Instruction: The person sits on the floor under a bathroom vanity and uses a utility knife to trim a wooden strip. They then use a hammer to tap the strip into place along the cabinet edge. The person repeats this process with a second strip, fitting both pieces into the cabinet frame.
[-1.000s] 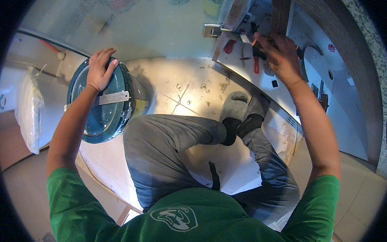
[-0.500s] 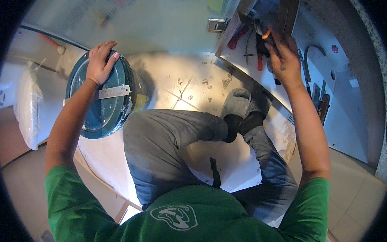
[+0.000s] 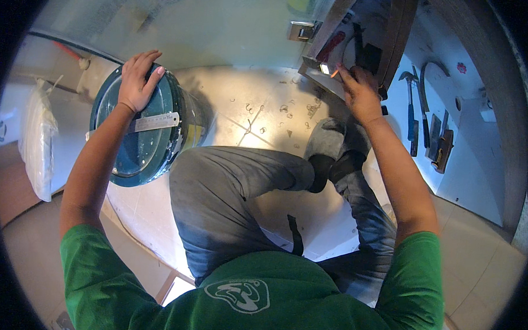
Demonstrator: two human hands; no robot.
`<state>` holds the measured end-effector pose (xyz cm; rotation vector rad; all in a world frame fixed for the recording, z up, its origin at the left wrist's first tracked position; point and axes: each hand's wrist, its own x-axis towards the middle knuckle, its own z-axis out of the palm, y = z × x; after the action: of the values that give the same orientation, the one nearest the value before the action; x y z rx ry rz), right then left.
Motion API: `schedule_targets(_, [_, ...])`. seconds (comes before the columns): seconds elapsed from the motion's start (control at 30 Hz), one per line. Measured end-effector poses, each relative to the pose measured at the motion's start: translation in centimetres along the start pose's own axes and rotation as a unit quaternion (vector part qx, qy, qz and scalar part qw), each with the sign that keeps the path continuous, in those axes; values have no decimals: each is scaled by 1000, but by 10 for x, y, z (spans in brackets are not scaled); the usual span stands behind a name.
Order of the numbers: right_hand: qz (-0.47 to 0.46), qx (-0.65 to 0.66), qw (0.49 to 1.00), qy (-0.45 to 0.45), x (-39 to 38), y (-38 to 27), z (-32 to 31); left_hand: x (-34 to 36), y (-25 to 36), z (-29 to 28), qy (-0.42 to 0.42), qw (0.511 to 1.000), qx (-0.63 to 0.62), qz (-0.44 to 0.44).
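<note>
My left hand [image 3: 140, 85] lies with its fingers stretched out on the green lid [image 3: 122, 154] of a bucket at the left. A steel ruler [image 3: 155, 123] rests across that lid, partly hidden by my left arm. At the upper right, my right hand [image 3: 362, 97] is closed at the edge of a brown wooden toolbox [image 3: 399, 36]. An orange piece [image 3: 335, 73] sticks out at its fingertips; the rest of that thing is hidden by the fingers. Inside the box are a red-handled tool [image 3: 332, 45] and a black object [image 3: 370, 57].
On a white board at the right lie a hammer [image 3: 410, 100], a curved dark tool [image 3: 433, 72] and a wooden-handled tool [image 3: 443, 151]. Dark scraps [image 3: 286, 109] litter the tiled floor. A frosted glass panel [image 3: 181, 31] stands ahead. A white plastic bag [image 3: 38, 139] is at the far left.
My right hand has drawn left and nearer from inside the toolbox to its edge. The hammer has come fully into sight. My left hand has stayed on the lid.
</note>
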<state>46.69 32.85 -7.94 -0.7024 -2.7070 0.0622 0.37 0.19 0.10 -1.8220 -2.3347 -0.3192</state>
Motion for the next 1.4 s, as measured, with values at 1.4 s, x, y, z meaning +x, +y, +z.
schedule_targets(1.4, [-34, 64, 995, -73, 26, 7, -34, 2, 3, -1, 5, 1000, -5, 3])
